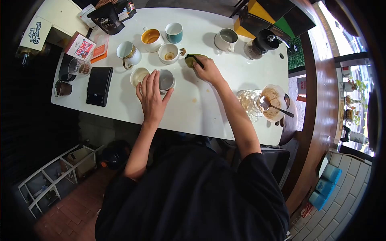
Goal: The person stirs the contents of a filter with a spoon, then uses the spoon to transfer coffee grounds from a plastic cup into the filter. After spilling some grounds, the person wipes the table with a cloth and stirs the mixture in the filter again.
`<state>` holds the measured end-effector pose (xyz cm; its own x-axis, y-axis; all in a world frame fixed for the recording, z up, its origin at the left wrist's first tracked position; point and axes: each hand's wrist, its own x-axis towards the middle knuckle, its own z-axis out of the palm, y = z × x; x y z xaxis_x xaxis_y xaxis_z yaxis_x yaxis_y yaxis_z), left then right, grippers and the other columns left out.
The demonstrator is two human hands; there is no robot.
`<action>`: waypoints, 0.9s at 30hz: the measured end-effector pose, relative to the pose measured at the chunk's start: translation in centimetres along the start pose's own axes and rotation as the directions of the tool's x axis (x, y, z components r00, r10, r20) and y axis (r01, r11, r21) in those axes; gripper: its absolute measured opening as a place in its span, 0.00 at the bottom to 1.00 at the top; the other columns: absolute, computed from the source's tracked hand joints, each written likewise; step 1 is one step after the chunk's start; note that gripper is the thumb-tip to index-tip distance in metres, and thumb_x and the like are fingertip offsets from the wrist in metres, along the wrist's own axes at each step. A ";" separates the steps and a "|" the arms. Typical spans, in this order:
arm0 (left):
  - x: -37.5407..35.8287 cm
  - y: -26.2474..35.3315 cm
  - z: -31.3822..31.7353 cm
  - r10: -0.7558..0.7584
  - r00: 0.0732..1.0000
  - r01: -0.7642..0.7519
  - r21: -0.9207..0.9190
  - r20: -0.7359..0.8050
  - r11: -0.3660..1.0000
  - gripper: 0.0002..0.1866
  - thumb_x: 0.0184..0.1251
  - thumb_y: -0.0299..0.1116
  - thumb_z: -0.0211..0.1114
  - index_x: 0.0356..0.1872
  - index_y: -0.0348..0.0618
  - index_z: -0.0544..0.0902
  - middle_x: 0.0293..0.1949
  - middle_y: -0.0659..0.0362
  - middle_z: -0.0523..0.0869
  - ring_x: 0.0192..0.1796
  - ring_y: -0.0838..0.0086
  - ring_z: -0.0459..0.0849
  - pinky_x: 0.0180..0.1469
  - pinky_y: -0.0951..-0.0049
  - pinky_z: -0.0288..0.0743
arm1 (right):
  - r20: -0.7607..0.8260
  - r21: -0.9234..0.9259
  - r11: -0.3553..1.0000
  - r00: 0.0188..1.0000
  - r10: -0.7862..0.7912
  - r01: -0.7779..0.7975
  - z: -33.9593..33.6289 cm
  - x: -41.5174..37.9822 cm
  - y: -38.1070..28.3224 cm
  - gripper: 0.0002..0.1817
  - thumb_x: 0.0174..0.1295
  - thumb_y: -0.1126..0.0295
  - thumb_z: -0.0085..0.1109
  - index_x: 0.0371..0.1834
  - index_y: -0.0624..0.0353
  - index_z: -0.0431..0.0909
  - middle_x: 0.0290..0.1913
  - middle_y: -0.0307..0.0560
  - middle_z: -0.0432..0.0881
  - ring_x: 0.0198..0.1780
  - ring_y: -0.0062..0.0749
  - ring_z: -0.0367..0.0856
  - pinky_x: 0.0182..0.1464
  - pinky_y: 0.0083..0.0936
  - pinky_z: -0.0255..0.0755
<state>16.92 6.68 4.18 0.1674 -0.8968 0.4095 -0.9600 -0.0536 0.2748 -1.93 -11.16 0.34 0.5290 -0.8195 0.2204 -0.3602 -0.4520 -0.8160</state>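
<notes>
My left hand (152,98) rests with spread fingers on a grey-lined cup (166,80) and partly covers a cream cup (139,76) beside it. In my right hand (206,69) is a small green object with a black edge (190,61), held low over the table just right of a white cup with a brown handle (169,54). Behind these stand an orange-lined cup (152,39) and a teal cup (174,33). A pale cup with a brown handle (128,54) is to the left.
A black scale (99,86) and small glasses are at the left. At the right stand a glass server (250,102), a paper filter with a spoon (272,102), a grinder (261,45) and a grey cup (226,39). Bags line the back left.
</notes>
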 end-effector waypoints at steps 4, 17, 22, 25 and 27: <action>0.0 0.2 -0.1 -0.019 1.000 0.019 0.007 0.007 1.000 0.39 0.65 0.48 0.71 0.74 0.43 0.68 0.72 0.59 0.71 0.75 0.63 0.66 0.75 0.49 0.51 | 0.081 -0.007 0.998 0.995 0.062 -0.062 0.3 -0.6 -0.2 0.17 0.64 0.71 0.54 0.52 0.68 0.83 0.51 0.63 0.85 0.54 0.59 0.82 0.61 0.41 0.75; -0.1 0.3 0.2 -0.026 1.000 0.026 -0.043 -0.004 0.999 0.40 0.64 0.46 0.72 0.74 0.43 0.67 0.71 0.58 0.72 0.74 0.63 0.68 0.75 0.48 0.52 | 0.159 0.023 0.978 0.965 -0.210 0.209 3.5 -8.9 -3.1 0.19 0.59 0.72 0.58 0.52 0.69 0.82 0.49 0.61 0.86 0.54 0.51 0.84 0.62 0.40 0.75; 0.1 0.0 -0.1 -0.021 1.000 0.020 -0.083 -0.013 0.996 0.40 0.60 0.42 0.76 0.73 0.43 0.69 0.70 0.57 0.73 0.72 0.64 0.71 0.75 0.49 0.53 | -0.004 0.472 0.723 0.818 0.574 -0.505 0.4 -8.2 -2.4 0.20 0.73 0.56 0.58 0.50 0.65 0.82 0.37 0.42 0.86 0.37 0.23 0.83 0.41 0.21 0.77; 0.1 -0.1 0.0 -0.019 1.000 0.017 -0.115 -0.022 0.993 0.40 0.60 0.42 0.76 0.72 0.43 0.70 0.70 0.57 0.74 0.72 0.64 0.71 0.75 0.49 0.53 | -0.140 0.601 0.727 0.852 0.505 -0.332 -3.1 -4.3 -0.1 0.19 0.75 0.60 0.55 0.47 0.70 0.82 0.37 0.40 0.86 0.37 0.19 0.81 0.41 0.19 0.75; 0.1 -0.2 0.1 -0.019 1.000 0.017 -0.120 -0.020 0.993 0.40 0.60 0.42 0.76 0.72 0.42 0.70 0.69 0.56 0.74 0.71 0.64 0.72 0.75 0.48 0.54 | -0.271 0.357 0.900 0.894 0.355 -0.250 -4.2 -1.4 1.1 0.18 0.73 0.62 0.55 0.44 0.72 0.81 0.28 0.43 0.83 0.30 0.21 0.75 0.36 0.24 0.72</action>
<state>17.11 6.53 4.14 0.1903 -0.8867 0.4214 -0.9231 -0.0155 0.3843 -6.31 -12.01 1.41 0.1366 -0.9893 0.0521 -0.1823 -0.0768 -0.9802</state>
